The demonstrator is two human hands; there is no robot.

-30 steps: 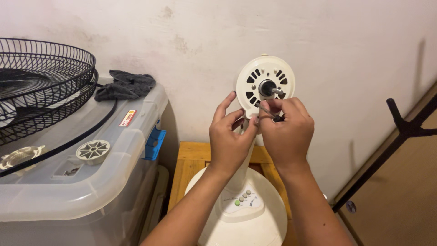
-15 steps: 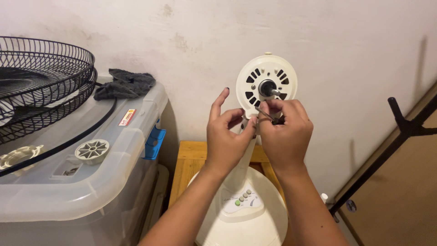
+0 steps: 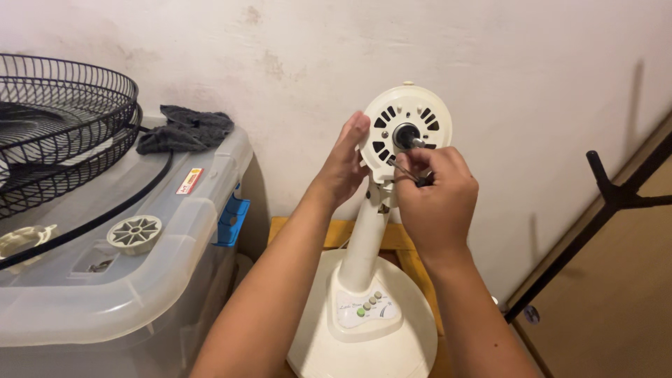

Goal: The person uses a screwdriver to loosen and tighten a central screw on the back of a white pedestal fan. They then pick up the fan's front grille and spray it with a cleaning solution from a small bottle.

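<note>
Right hand [image 3: 435, 192] pinches thin metal screwdriver [image 3: 402, 170] at round cream plastic fan motor housing [image 3: 406, 129]; left hand [image 3: 344, 162] spread, steadying rim; tip could slip off screw

round cream plastic fan motor housing [image 3: 406, 126]: smooth, matt | black wire fan guard [image 3: 63, 119]: metal, glossy | clear plastic storage box [image 3: 133, 280]: smooth, translucent | dark grey cloth [image 3: 185, 128]: soft, crumpled | wall [image 3: 490, 56]: rough, stained plaster
</note>
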